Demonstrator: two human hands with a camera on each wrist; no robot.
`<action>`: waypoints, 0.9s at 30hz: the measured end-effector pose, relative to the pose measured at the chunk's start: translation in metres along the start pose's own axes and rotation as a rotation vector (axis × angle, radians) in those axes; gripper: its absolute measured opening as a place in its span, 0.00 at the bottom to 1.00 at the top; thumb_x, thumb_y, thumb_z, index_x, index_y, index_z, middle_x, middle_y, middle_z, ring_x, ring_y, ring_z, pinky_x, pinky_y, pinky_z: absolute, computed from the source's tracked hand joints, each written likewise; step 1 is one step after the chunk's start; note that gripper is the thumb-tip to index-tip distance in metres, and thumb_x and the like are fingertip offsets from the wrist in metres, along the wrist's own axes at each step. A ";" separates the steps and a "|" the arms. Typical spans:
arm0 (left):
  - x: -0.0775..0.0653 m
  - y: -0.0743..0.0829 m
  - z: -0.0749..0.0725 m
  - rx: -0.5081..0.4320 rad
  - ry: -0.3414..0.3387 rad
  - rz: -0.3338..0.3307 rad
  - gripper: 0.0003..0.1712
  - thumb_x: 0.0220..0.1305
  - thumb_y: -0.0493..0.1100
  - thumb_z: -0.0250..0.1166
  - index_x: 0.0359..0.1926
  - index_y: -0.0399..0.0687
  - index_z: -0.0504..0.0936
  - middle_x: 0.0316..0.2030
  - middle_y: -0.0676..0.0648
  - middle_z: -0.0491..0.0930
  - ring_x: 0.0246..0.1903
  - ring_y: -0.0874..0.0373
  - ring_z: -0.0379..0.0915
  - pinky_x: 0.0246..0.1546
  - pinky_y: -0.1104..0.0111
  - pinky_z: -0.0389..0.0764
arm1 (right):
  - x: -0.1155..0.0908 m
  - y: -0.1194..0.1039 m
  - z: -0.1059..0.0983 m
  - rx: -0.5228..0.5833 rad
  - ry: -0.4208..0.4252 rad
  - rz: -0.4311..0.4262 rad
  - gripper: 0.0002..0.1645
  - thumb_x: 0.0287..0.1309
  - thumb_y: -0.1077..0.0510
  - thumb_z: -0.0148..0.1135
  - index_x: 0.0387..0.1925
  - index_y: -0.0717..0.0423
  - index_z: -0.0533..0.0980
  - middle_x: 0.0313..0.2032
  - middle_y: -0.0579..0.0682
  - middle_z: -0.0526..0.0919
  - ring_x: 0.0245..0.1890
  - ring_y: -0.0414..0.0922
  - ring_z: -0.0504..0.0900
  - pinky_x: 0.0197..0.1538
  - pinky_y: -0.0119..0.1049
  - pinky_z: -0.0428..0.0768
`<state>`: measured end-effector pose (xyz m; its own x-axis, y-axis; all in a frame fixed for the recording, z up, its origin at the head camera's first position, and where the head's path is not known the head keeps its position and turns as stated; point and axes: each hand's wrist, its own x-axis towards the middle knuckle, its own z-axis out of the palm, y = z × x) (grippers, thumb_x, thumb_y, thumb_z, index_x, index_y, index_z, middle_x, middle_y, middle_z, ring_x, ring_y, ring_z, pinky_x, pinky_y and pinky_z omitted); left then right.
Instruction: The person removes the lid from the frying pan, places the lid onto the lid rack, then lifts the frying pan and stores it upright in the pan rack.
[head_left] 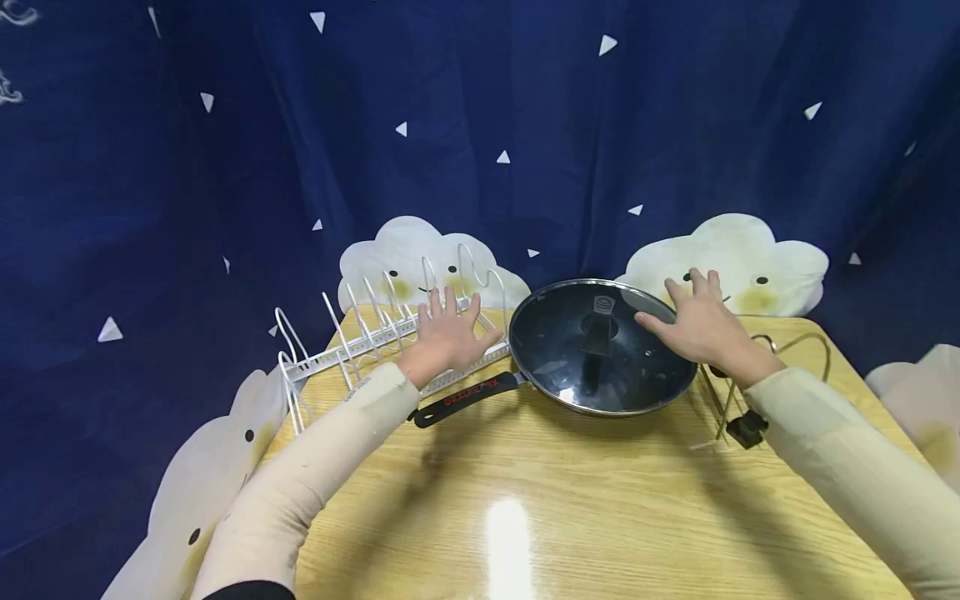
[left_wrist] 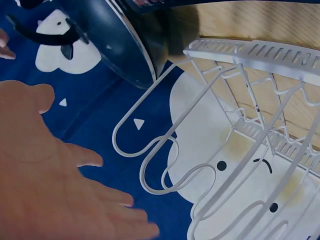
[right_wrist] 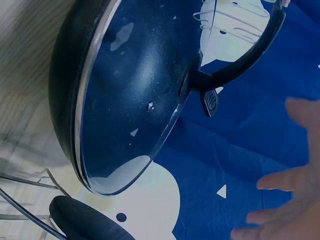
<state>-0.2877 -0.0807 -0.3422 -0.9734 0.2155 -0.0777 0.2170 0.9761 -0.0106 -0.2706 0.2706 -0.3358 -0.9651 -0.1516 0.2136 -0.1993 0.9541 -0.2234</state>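
I have the pan (right_wrist: 61, 100) on the far part of the table (head_left: 600, 517), its lid (head_left: 555, 362) covering it and a black knob (head_left: 598, 335) standing on top. Its black handle (head_left: 467, 401) points left and toward me, with red lettering along it.

My left hand (head_left: 450, 335) is left of the pan, palm down, fingers and thumb spread apart. From the head view it overlaps the white rack (head_left: 380, 337), which stands just left of the pan; on the left wrist view I see the fingers away from the wires.

My right hand (head_left: 705, 327) is at the pan's right side, its fingers likewise spread. From above it covers part of the lid's edge, but the right wrist view shows me a gap between the two.

Right of the pan, partly behind my right forearm, is a wire frame (right_wrist: 27, 212) with a black piece (head_left: 747, 429). Behind the pan hangs a blue curtain (head_left: 480, 108) with white triangles and cloud faces.
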 end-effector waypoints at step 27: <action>-0.032 -0.025 0.048 -0.330 -0.155 0.195 0.32 0.73 0.59 0.40 0.60 0.39 0.72 0.55 0.40 0.75 0.55 0.43 0.71 0.54 0.53 0.70 | -0.004 -0.022 0.030 0.609 -0.226 0.060 0.35 0.69 0.39 0.44 0.44 0.72 0.72 0.37 0.63 0.81 0.34 0.52 0.83 0.35 0.38 0.82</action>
<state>-0.2586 -0.1131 -0.3868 -0.8882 0.4156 -0.1957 0.3368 0.8788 0.3379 -0.2678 0.2429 -0.3602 -0.9761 -0.2171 -0.0066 -0.1408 0.6559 -0.7416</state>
